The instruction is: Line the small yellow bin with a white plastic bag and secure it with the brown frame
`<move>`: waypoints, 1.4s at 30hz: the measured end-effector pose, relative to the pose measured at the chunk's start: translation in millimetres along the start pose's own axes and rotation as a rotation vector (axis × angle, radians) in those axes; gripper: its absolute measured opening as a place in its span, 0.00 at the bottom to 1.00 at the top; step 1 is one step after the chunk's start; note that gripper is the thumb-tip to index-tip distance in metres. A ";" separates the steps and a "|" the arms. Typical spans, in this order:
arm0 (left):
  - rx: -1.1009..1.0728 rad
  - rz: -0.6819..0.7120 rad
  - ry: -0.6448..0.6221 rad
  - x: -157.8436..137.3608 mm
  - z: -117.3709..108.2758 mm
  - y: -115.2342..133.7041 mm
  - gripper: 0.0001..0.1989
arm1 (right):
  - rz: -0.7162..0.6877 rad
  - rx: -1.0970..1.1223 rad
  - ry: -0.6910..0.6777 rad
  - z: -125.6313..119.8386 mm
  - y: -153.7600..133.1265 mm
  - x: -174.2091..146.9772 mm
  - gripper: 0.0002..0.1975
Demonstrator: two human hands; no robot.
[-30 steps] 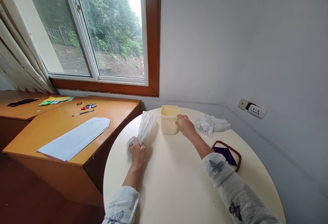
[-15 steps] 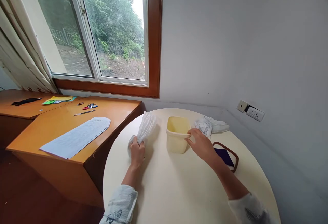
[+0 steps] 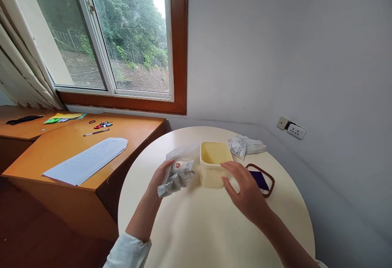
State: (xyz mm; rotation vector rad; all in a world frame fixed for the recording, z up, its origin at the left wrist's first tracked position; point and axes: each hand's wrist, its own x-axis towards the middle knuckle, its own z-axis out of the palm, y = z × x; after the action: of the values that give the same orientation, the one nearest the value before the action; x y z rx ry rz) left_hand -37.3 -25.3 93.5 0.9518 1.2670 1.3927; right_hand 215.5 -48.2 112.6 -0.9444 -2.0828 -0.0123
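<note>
My left hand (image 3: 162, 174) grips a thin, see-through plastic bag (image 3: 179, 180), bunched up, with crumpled whitish stuff and a small reddish spot showing in it. To its right a pale yellow plastic bin (image 3: 212, 177) stands upright on the round table. My right hand (image 3: 241, 190) is at the bin's near right side, thumb and fingers apart, with nothing held between them. Its fingertips overlap the rim in view; whether they touch it I cannot tell.
On the cream round table (image 3: 214, 235) lie another plastic bag of crumpled paper (image 3: 240, 146) and a brown-rimmed frame (image 3: 272, 182) with a dark purple piece. Left is a wooden desk (image 3: 141, 131) with paper sheets (image 3: 88, 159), a pen (image 3: 96, 132) and keys (image 3: 103, 124). A wall socket (image 3: 296, 131) is at right.
My left hand has turned and moved right toward the bin with the bag, which now lies lower and more bunched. My right hand has loosened from the bin's rim, its fingers spreading.
</note>
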 end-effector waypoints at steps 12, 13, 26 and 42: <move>-0.398 -0.216 -0.338 -72.9 33.3 34.4 0.16 | -0.032 0.310 -0.233 40.0 -56.0 9.6 0.30; -0.351 -0.185 -0.374 -74.5 32.6 35.2 0.18 | -0.016 0.349 -0.203 40.8 -53.7 10.7 0.28; 0.561 0.615 0.052 -22.4 42.0 61.7 0.40 | 0.373 0.957 0.343 -32.8 1.1 89.3 0.12; 0.159 0.524 -0.219 35.3 118.9 70.7 0.08 | 0.444 1.242 0.737 -106.6 39.5 97.1 0.12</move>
State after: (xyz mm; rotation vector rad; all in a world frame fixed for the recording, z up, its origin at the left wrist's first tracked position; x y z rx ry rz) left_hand 59.2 36.7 178.4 1.5829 1.0113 1.5382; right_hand 276.8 6.2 237.6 -0.4418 -0.8423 0.9068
